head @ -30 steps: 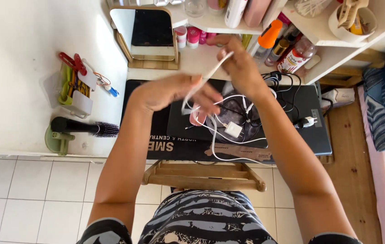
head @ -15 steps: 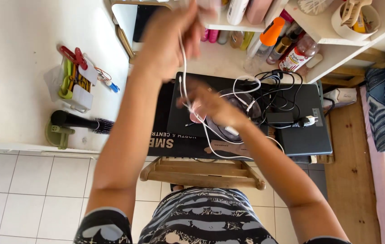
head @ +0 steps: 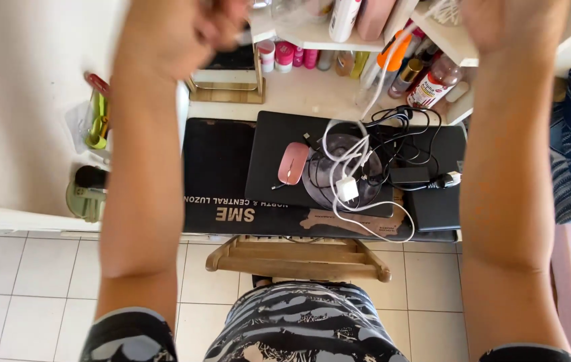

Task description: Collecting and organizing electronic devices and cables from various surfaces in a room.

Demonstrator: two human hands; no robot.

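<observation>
1. There is one white cable (head: pixel 359 151). It runs up from a heap on the desk toward the top right of the picture, and one small white charger block (head: pixel 347 188) lies in the loops.
2. There is one pink mouse (head: pixel 293 163). It lies on one closed black laptop (head: pixel 275 144), just beside the cable heap.
3. There is one tangle of black cords (head: pixel 409 131) to the right of the white cable, with one black plug (head: pixel 448 179) at its edge.
4. There is one long black mat (head: pixel 215 174) under the laptop.
5. There is one small mirror (head: pixel 226 64) with a wooden frame at the back of the desk, and one wooden chair (head: pixel 299 258) stands below the desk.
6. On the shelves there are many bottles (head: pixel 426 80), too packed to count.
7. Both arms are held up high and wide apart, close to the camera.
8. The left hand (head: pixel 185 27) is at the top left. It is blurry, its fingers look curled in, and whether it holds anything cannot be told.
9. The right hand (head: pixel 510 20) is at the top right and cut off by the picture's edge. The white cable rises toward it, but the fingers are hidden, so its hold on the cable cannot be told.
</observation>
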